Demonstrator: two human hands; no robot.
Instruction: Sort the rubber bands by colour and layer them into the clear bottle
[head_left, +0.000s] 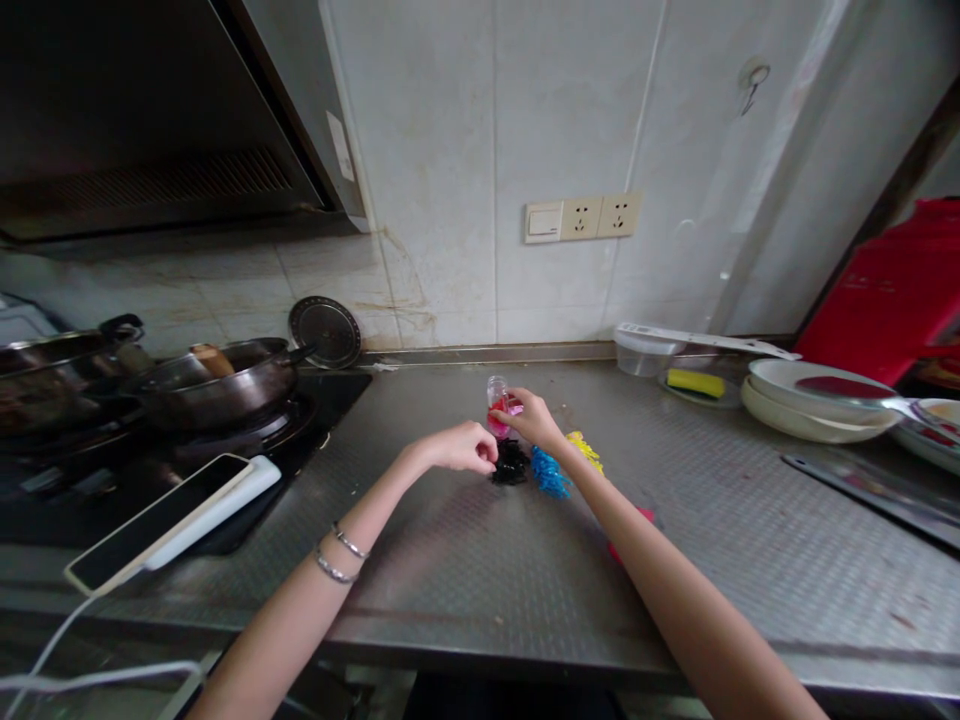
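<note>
A small clear jar [496, 386] with red and pink bits inside stands on the metal counter, and the fingers of my right hand [531, 417] are closed around its side. My left hand [463, 447], with two metal bangles on its wrist, is pinched at the left edge of a pile of short black strands [511, 463]; what lies between the fingertips is too small to make out. Blue strands [550, 472] lie beside the black ones. Yellow strands [585, 450] show behind my right forearm, which partly hides something red [645, 514].
On the left, a phone [161, 520] on a white power bank with a cable lies by the stove with its pans [225, 385]. To the right are a plastic tub [645, 352], a yellow sponge [696, 384], stacked bowls [806, 415] and a knife [862, 492].
</note>
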